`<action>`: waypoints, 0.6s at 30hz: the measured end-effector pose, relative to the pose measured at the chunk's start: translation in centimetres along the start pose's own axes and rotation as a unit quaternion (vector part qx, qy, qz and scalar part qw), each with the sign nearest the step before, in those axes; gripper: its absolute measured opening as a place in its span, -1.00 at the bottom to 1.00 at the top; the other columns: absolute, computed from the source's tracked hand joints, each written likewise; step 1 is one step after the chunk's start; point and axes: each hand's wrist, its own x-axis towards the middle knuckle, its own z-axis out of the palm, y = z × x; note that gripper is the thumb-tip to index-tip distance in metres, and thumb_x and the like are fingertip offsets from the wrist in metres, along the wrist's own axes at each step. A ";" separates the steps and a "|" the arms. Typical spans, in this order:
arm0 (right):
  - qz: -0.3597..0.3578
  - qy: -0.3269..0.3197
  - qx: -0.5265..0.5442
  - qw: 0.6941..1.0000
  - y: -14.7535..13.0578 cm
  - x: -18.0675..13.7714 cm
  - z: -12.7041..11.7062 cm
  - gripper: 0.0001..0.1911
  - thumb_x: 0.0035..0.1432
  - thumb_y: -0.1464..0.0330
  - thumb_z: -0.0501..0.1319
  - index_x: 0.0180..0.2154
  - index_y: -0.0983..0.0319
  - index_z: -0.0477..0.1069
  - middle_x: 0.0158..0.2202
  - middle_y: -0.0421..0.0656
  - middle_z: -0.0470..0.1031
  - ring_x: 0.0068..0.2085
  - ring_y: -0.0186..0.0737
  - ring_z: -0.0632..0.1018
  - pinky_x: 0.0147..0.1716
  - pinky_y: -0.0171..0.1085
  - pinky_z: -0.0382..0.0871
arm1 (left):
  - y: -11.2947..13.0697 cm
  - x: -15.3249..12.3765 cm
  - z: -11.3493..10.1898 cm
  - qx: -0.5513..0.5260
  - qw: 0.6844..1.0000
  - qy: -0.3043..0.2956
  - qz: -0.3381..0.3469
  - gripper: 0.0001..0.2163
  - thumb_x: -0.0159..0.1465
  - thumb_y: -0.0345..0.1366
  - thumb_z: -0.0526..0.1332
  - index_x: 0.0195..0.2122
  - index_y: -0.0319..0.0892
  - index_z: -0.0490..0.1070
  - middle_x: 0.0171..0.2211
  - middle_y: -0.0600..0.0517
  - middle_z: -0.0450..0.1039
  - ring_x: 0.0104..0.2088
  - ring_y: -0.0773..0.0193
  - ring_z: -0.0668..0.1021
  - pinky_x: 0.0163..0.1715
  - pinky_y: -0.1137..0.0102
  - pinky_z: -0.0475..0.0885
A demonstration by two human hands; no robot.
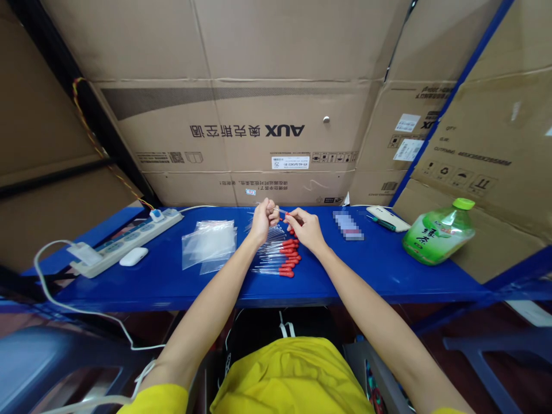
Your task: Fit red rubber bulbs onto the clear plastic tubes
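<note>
Both my hands meet above the blue table (379, 276), around one glass dropper (280, 211) with a red rubber bulb. My left hand (264, 221) has its fingers curled round the glass tube. At the other end, my right hand (306, 229) pinches the red bulb between thumb and fingers. Below them lies a loose row of droppers (276, 259), clear tubes to the left and red bulbs to the right. Part of this row is hidden behind my hands. Clear plastic bags (209, 244) lie in a stack left of the droppers.
At the left stand a white power strip (133, 238) and a small white case (133, 256). On the right are a blurred-out flat item (348, 225), a green pen (382, 223) on a pale pad (394, 217), and a green tea bottle (439, 233). Cardboard (241, 52) walls the back.
</note>
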 end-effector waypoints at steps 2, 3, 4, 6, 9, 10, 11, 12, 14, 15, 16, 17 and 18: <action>-0.008 0.002 -0.008 1.000 -0.1 0.0 0.0 -0.67 0.29 0.04 0.17 -0.34 0.15 0.44 -0.46 -0.19 0.59 -0.49 -0.23 0.58 -0.39 -0.27 0.48 | -0.1 0.1 -0.1 0.014 1.000 -0.009 0.015 -0.66 0.38 -0.12 0.12 -0.47 -0.15 0.08 -0.63 0.20 -0.01 -0.68 0.48 0.12 -0.67 0.59 0.00; -0.010 0.001 -0.014 1.000 -0.1 -0.1 -0.1 -0.67 0.30 0.05 0.17 -0.34 0.15 0.44 -0.46 -0.19 0.58 -0.48 -0.23 0.59 -0.39 -0.27 0.48 | -0.2 0.1 -0.2 0.018 1.000 -0.009 0.018 -0.66 0.38 -0.13 0.12 -0.48 -0.16 0.08 -0.63 0.20 -0.01 -0.68 0.48 0.11 -0.67 0.59 0.00; -0.012 0.000 -0.021 1.000 -0.1 -0.1 -0.1 -0.67 0.30 0.06 0.16 -0.34 0.15 0.44 -0.47 -0.19 0.58 -0.48 -0.22 0.59 -0.39 -0.27 0.48 | -0.2 0.1 -0.2 0.019 1.000 -0.006 0.018 -0.66 0.38 -0.13 0.12 -0.48 -0.16 0.08 -0.63 0.20 -0.01 -0.68 0.48 0.10 -0.66 0.59 0.00; -0.013 -0.003 -0.036 0.999 -0.1 -0.1 -0.1 -0.68 0.31 0.07 0.16 -0.33 0.15 0.45 -0.48 -0.20 0.58 -0.48 -0.22 0.59 -0.39 -0.28 0.47 | -0.2 0.1 -0.3 0.015 1.000 0.005 0.010 -0.66 0.38 -0.14 0.13 -0.48 -0.16 0.09 -0.63 0.20 -0.01 -0.68 0.49 0.09 -0.66 0.60 0.00; -0.018 -0.006 -0.058 0.998 -0.1 -0.2 -0.1 -0.68 0.31 0.08 0.15 -0.33 0.15 0.46 -0.50 -0.20 0.56 -0.48 -0.21 0.58 -0.39 -0.28 0.46 | -0.1 0.0 -0.2 0.011 1.000 0.017 0.002 -0.67 0.38 -0.16 0.14 -0.48 -0.16 0.09 -0.62 0.20 -0.02 -0.67 0.49 0.08 -0.66 0.60 -0.01; -0.019 -0.007 -0.064 0.998 -0.1 -0.2 -0.1 -0.68 0.31 0.07 0.15 -0.33 0.15 0.46 -0.50 -0.20 0.56 -0.47 -0.21 0.58 -0.39 -0.28 0.46 | 0.0 0.0 -0.1 0.011 1.000 0.019 0.001 -0.67 0.38 -0.18 0.13 -0.48 -0.16 0.09 -0.62 0.20 -0.02 -0.67 0.49 0.07 -0.66 0.60 -0.01; -0.019 -0.008 -0.068 0.997 0.0 -0.2 -0.1 -0.68 0.31 0.07 0.14 -0.32 0.15 0.46 -0.49 -0.20 0.56 -0.47 -0.21 0.58 -0.38 -0.28 0.46 | 0.1 0.0 -0.1 0.011 1.000 0.022 0.000 -0.68 0.38 -0.19 0.13 -0.48 -0.16 0.09 -0.62 0.20 -0.03 -0.67 0.50 0.07 -0.66 0.60 -0.02; -0.017 -0.009 -0.071 0.997 0.0 -0.2 -0.1 -0.68 0.31 0.07 0.14 -0.32 0.15 0.47 -0.49 -0.19 0.56 -0.47 -0.20 0.58 -0.38 -0.27 0.45 | 0.1 -0.1 0.0 0.009 1.000 0.024 -0.003 -0.68 0.38 -0.20 0.13 -0.48 -0.16 0.09 -0.62 0.20 -0.04 -0.67 0.50 0.07 -0.66 0.60 -0.03; -0.016 -0.007 -0.069 0.997 0.1 -0.1 -0.1 -0.68 0.30 0.06 0.15 -0.32 0.14 0.47 -0.49 -0.19 0.56 -0.47 -0.20 0.58 -0.39 -0.27 0.45 | 0.2 -0.1 0.0 0.004 1.000 0.023 -0.013 -0.69 0.37 -0.21 0.13 -0.48 -0.16 0.09 -0.62 0.20 -0.05 -0.68 0.50 0.07 -0.66 0.60 -0.03; -0.016 -0.005 -0.062 0.998 0.1 -0.1 0.0 -0.68 0.30 0.07 0.15 -0.32 0.14 0.47 -0.49 -0.19 0.56 -0.47 -0.19 0.58 -0.39 -0.27 0.44 | 0.3 -0.2 0.0 0.001 1.000 0.017 -0.017 -0.69 0.37 -0.21 0.13 -0.48 -0.16 0.08 -0.62 0.21 -0.06 -0.68 0.50 0.07 -0.66 0.60 -0.03; -0.016 -0.004 -0.054 0.998 0.1 -0.1 0.0 -0.69 0.29 0.07 0.16 -0.31 0.15 0.46 -0.49 -0.19 0.56 -0.47 -0.19 0.58 -0.39 -0.27 0.44 | 0.3 -0.2 0.0 0.001 1.000 0.007 -0.019 -0.69 0.36 -0.20 0.13 -0.48 -0.16 0.07 -0.61 0.21 -0.07 -0.68 0.50 0.07 -0.66 0.59 -0.03; -0.015 -0.002 -0.045 0.999 0.2 0.0 0.0 -0.70 0.28 0.08 0.17 -0.31 0.15 0.46 -0.49 -0.19 0.56 -0.47 -0.19 0.59 -0.39 -0.27 0.44 | 0.4 -0.3 0.0 0.005 1.000 -0.005 -0.018 -0.68 0.35 -0.20 0.13 -0.49 -0.15 0.07 -0.61 0.21 -0.07 -0.68 0.50 0.08 -0.66 0.59 -0.02; -0.013 -0.002 -0.036 0.999 0.2 0.0 0.0 -0.70 0.27 0.08 0.18 -0.31 0.16 0.46 -0.49 -0.19 0.56 -0.48 -0.19 0.59 -0.39 -0.27 0.45 | 0.4 -0.3 0.0 0.011 1.000 -0.019 -0.015 -0.68 0.34 -0.19 0.13 -0.49 -0.15 0.05 -0.61 0.20 -0.07 -0.68 0.49 0.08 -0.67 0.59 -0.01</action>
